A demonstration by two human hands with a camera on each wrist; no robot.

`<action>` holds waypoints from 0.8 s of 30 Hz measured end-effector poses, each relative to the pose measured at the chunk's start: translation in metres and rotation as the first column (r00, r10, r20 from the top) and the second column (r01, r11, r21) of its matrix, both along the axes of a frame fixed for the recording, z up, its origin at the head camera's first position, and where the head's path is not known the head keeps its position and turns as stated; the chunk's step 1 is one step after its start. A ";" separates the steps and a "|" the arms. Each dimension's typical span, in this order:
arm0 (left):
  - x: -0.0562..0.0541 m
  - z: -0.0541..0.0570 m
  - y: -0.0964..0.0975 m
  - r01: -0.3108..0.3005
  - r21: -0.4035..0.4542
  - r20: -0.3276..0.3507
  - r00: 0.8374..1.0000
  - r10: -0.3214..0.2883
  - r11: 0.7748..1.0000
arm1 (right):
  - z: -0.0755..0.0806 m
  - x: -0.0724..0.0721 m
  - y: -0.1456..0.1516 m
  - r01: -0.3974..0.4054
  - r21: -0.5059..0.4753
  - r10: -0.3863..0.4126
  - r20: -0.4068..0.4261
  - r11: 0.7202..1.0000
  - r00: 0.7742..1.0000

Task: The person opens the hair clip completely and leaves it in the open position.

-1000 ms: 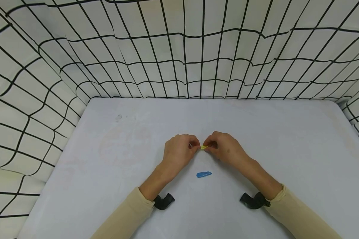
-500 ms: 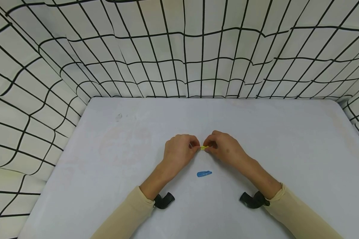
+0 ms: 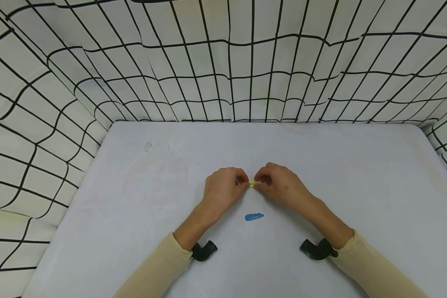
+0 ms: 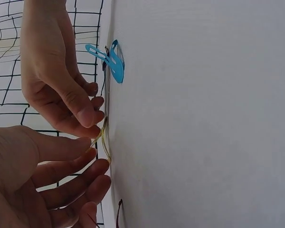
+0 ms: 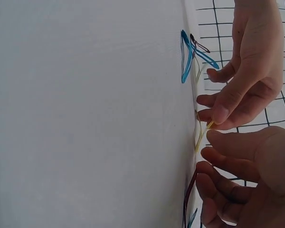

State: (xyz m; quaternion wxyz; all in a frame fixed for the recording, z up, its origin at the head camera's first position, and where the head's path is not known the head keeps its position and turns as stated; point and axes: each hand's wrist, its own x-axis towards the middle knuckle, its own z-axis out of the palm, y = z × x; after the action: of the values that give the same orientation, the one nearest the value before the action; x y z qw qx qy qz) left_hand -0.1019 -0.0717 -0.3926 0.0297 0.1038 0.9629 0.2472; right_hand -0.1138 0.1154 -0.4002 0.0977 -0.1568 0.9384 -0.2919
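A yellow snap hair clip [image 3: 252,184] is between my two hands, over the middle of the white table. My left hand [image 3: 223,188] pinches one end of it with thumb and index finger. My right hand [image 3: 283,184] is at the clip's other end, its thumb and index finger a little apart with the clip's tip between them. In the left wrist view the yellow clip [image 4: 104,145] shows its two thin strips bowed apart. Nearer me on the table lies a blue snap hair clip [image 3: 254,217]; the right wrist view shows that blue clip [image 5: 185,57] sprung open.
A dark red clip [image 5: 190,190] stands at the lower edge of the right wrist view, and a small dark clip [image 5: 199,43] beside the blue one. Black curved wrist mounts [image 3: 205,251] hang at the cuffs. White walls with black grid lines enclose the table [image 3: 171,145].
My right hand has shifted slightly to the right and its thumb and index finger have loosened from the yellow clip. My left hand and the blue clip stay where they were.
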 end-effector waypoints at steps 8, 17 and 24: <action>0.004 0.003 0.005 0.030 0.005 -0.078 0.997 -0.029 1.000 | 0.003 0.004 0.010 0.030 -0.008 -0.030 -0.025 1.000 0.999; 0.005 0.000 0.009 0.090 0.053 -0.176 0.981 -0.079 0.995 | 0.009 0.009 0.023 0.087 -0.024 -0.088 -0.029 0.996 0.996; 0.006 0.001 0.018 0.141 0.092 -0.177 0.976 -0.124 0.986 | 0.012 0.013 0.033 0.115 -0.045 -0.117 -0.032 0.992 0.993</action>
State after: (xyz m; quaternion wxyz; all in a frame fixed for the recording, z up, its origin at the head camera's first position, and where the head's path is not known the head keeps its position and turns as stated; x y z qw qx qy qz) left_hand -0.0959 -0.0540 -0.3920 -0.0420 0.1901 0.9387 0.2846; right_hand -0.1006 0.1485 -0.3883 0.0607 -0.1092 0.9410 -0.3145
